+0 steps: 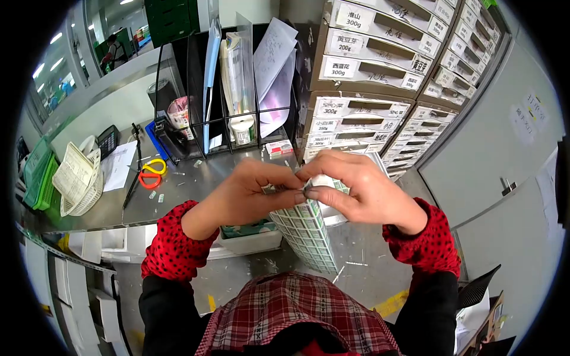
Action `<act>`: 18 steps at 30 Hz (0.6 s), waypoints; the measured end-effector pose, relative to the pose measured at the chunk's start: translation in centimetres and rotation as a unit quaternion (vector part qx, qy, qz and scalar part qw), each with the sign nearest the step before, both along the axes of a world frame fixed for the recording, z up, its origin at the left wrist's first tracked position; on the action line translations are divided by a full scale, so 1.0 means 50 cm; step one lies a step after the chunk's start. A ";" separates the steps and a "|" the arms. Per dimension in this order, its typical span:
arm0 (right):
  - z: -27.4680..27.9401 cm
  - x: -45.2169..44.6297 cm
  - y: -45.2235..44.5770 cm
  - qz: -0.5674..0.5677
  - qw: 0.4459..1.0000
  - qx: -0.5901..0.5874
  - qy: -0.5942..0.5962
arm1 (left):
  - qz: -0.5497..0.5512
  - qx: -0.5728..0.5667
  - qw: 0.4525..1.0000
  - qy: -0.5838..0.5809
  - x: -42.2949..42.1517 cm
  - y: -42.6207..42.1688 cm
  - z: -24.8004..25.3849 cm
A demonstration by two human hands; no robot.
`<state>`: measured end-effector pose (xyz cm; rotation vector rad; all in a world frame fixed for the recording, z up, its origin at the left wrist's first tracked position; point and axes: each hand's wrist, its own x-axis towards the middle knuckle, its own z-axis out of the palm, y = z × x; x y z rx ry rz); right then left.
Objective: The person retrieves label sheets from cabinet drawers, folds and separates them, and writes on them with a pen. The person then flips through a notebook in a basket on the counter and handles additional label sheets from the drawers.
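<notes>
A long strip of green-and-white printed labels [304, 228] hangs down from between my hands, with part of it rolled or folded at the top. My left hand [252, 191] pinches its upper edge with thumb and forefinger. From the right, my right hand [362, 188] pinches the same edge, and the two sets of fingertips nearly touch. The exact spot they grip is small and partly hidden by the fingers. Both wrists have red sleeve covers with black dots.
A metal desk [190, 184] holds orange-and-yellow scissors [153, 173], a black wire file rack [225, 118], a white basket [83, 184] and a calculator [108, 141]. Labelled drawers [368, 65] stand at the back right. An open drawer [252, 237] lies below the desk edge. A person [114, 52] is behind the window.
</notes>
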<state>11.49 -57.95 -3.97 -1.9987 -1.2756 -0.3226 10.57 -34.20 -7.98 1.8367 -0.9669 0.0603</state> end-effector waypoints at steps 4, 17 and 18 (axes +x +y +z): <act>0.015 0.016 0.000 0.045 0.987 -0.098 0.117 | -0.017 0.009 1.000 -0.021 0.008 0.009 0.004; 0.003 0.017 0.025 0.030 0.992 -0.068 0.099 | 0.004 0.008 1.000 0.028 0.009 0.016 0.000; 0.000 0.018 0.023 0.054 0.996 -0.060 0.044 | 0.004 0.003 1.000 0.024 0.010 0.014 0.000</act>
